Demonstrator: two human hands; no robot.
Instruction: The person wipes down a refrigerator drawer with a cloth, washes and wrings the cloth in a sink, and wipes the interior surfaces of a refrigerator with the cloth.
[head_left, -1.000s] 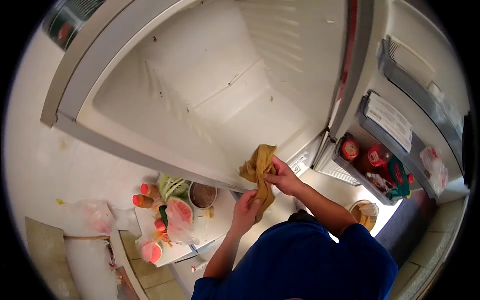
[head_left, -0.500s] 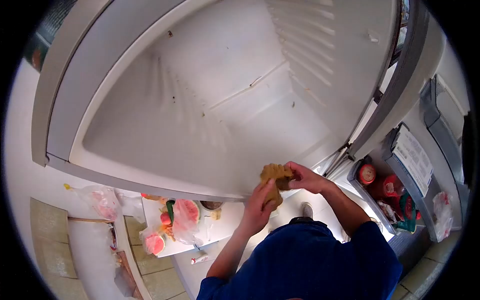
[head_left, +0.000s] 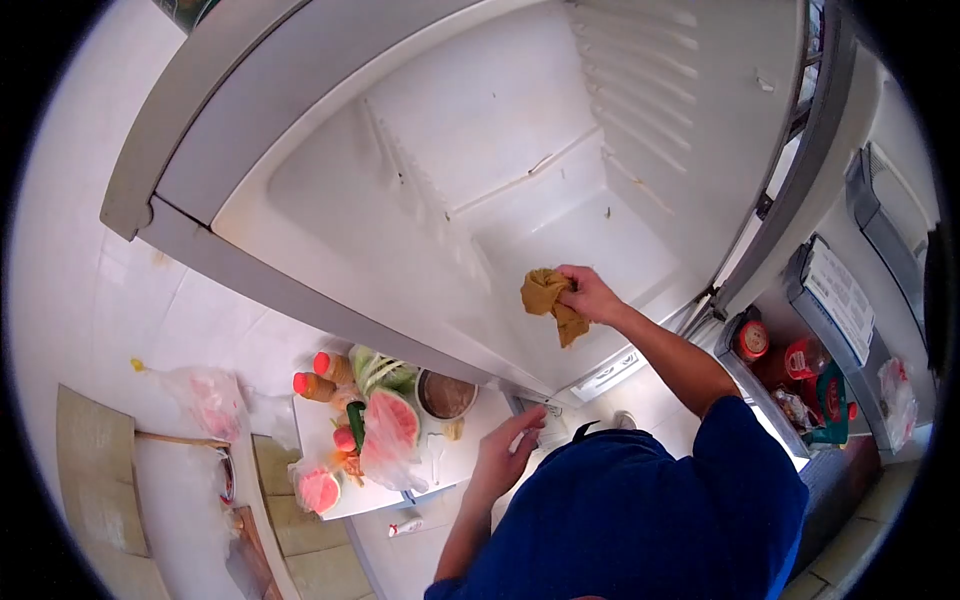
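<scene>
My right hand (head_left: 592,296) grips a crumpled mustard-brown cloth (head_left: 545,292), whose loose end hangs down. Hand and cloth are at the mouth of a white refrigerator compartment (head_left: 560,232); contact with its floor cannot be made out. Small dark specks and brownish streaks mark the compartment's back and floor. Lower down, my left hand (head_left: 507,452) holds nothing, its fingers apart, near the corner of a white table (head_left: 470,462).
The open fridge door (head_left: 850,250) on the right has shelves with red-lidded jars (head_left: 750,340) and a plastic bag (head_left: 897,400). On the table are cut watermelon (head_left: 393,420), a metal pot (head_left: 447,395) and orange-capped bottles (head_left: 315,386). Another bag (head_left: 205,400) hangs at left.
Both hands were together on the cloth. My left hand has let go and dropped lower, while my right hand has carried the cloth up into the fridge opening. The view has shifted.
</scene>
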